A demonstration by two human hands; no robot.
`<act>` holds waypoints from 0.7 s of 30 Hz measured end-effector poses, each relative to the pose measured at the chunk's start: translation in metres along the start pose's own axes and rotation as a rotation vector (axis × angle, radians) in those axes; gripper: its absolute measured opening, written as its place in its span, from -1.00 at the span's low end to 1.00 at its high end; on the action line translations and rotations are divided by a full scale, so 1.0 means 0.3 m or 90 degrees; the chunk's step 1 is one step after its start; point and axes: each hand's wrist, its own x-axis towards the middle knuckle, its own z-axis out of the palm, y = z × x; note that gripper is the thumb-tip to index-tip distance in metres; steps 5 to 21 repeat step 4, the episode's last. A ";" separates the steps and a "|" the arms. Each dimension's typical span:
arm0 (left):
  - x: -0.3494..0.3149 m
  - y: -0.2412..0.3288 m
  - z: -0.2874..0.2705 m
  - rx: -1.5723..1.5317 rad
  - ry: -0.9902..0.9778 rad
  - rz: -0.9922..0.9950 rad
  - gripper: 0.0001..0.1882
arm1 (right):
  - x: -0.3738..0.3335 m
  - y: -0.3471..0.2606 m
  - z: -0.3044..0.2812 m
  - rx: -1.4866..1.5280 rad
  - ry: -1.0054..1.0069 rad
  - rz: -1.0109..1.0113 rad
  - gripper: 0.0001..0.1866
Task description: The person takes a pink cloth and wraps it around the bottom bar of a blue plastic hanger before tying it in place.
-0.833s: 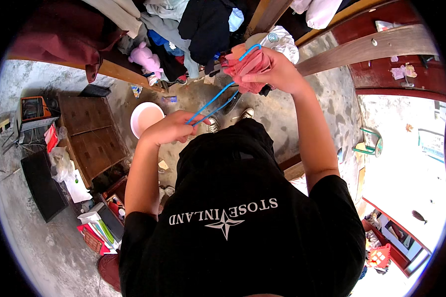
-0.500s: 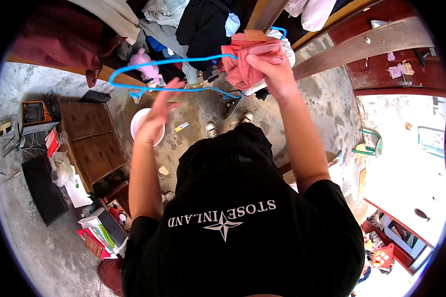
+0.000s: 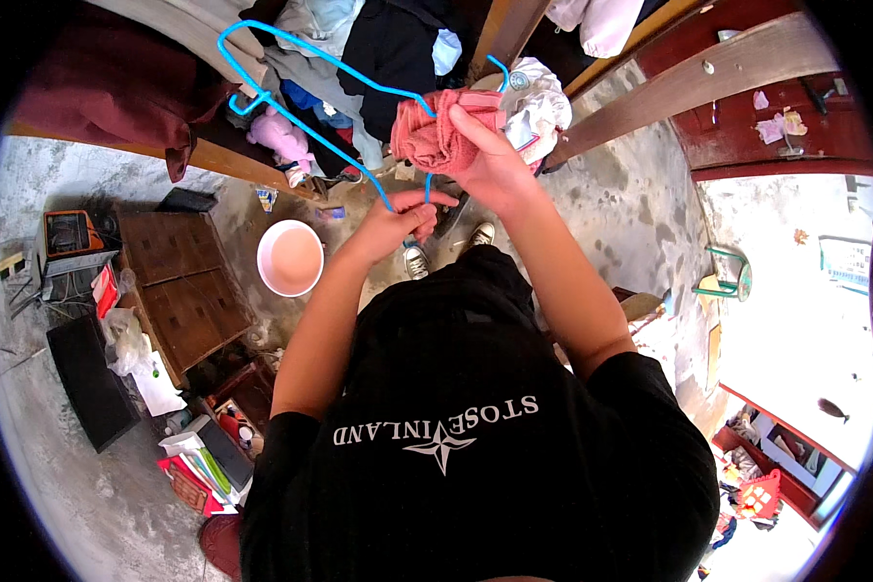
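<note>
My right hand [image 3: 492,167] grips a crumpled coral-red cloth [image 3: 435,136], its thumb lying over the folds. A blue wire clothes hanger [image 3: 328,153] runs out of that cloth toward the far left, and a bent blue end sticks up on the cloth's right. Closed on the hanger's near wire, my left hand [image 3: 395,225] sits just below the cloth. A white cloth [image 3: 536,109] with a printed patch shows beside and behind the red one; whether my right hand also holds it, I cannot tell.
Piled clothes [image 3: 388,58] fill a wood-framed space ahead, with a pink plush toy [image 3: 279,139] at its edge. A white bucket [image 3: 264,260] of cloudy liquid stands on the floor, left of my shoes. A brown wooden cabinet [image 3: 179,276] is at left, a green stool [image 3: 742,274] at right.
My left hand has come right and closed on the hanger's wire. The hanger has tilted, its left end rising. My right hand and the red cloth have shifted left and slightly nearer.
</note>
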 end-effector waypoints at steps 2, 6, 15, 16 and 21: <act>-0.002 -0.016 0.009 0.002 0.004 -0.008 -0.66 | 0.002 0.008 0.003 -0.016 0.027 0.010 -0.54; 0.002 -0.056 0.012 -0.039 0.025 0.006 -0.63 | 0.024 -0.008 -0.006 -0.027 0.018 -0.040 -0.60; 0.002 -0.056 0.012 -0.039 0.025 0.006 -0.63 | 0.024 -0.008 -0.006 -0.027 0.018 -0.040 -0.60; 0.002 -0.056 0.012 -0.039 0.025 0.006 -0.63 | 0.024 -0.008 -0.006 -0.027 0.018 -0.040 -0.60; 0.002 -0.056 0.012 -0.039 0.025 0.006 -0.63 | 0.024 -0.008 -0.006 -0.027 0.018 -0.040 -0.60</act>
